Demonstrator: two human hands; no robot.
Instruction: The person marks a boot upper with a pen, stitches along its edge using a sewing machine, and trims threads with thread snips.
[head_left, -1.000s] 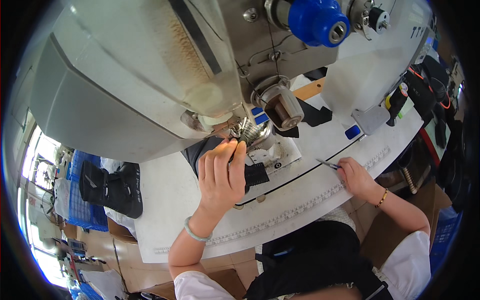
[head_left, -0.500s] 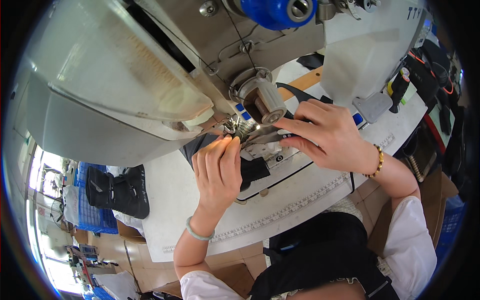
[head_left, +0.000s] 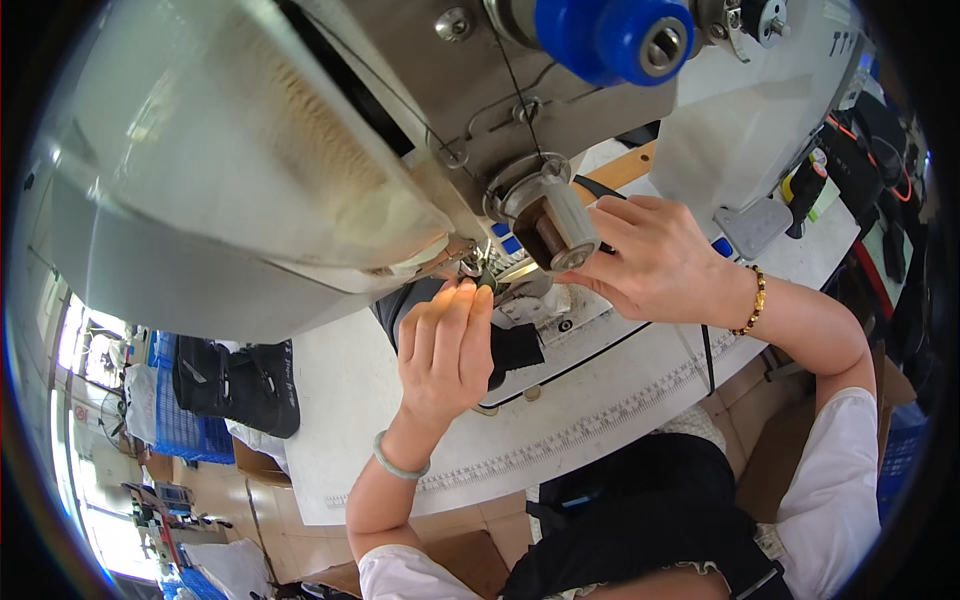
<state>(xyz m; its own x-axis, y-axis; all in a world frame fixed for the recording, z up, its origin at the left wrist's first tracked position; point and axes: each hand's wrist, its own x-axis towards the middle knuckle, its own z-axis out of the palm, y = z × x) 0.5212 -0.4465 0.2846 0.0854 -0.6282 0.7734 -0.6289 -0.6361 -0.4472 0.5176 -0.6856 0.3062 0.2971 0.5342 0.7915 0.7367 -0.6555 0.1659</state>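
Note:
My left hand (head_left: 445,345) is closed in a pinch beside the needle area of a sewing machine (head_left: 190,200). Its fingertips hold the edge of a black fabric piece (head_left: 516,347), which lies partly under the hand and partly behind it. To the right, my right hand (head_left: 665,260) has its thumb and forefinger drawn together next to the machine's metal cylinder (head_left: 570,230). That cylinder partly covers the fingertips, so anything in them is not visible. Dark thread (head_left: 512,75) runs down the machine head to the cylinder.
A printed ruler (head_left: 590,425) curves along the near edge of the white table (head_left: 350,440). A black boot (head_left: 240,385) stands at the left beside a blue basket (head_left: 190,435). A grey metal plate (head_left: 755,222) and a small bottle (head_left: 803,185) are at the right.
The thumb and forefinger of my right hand have come together and moved up beside the cylinder. My left hand keeps its pinch. The machine sits slightly lower and farther right in view.

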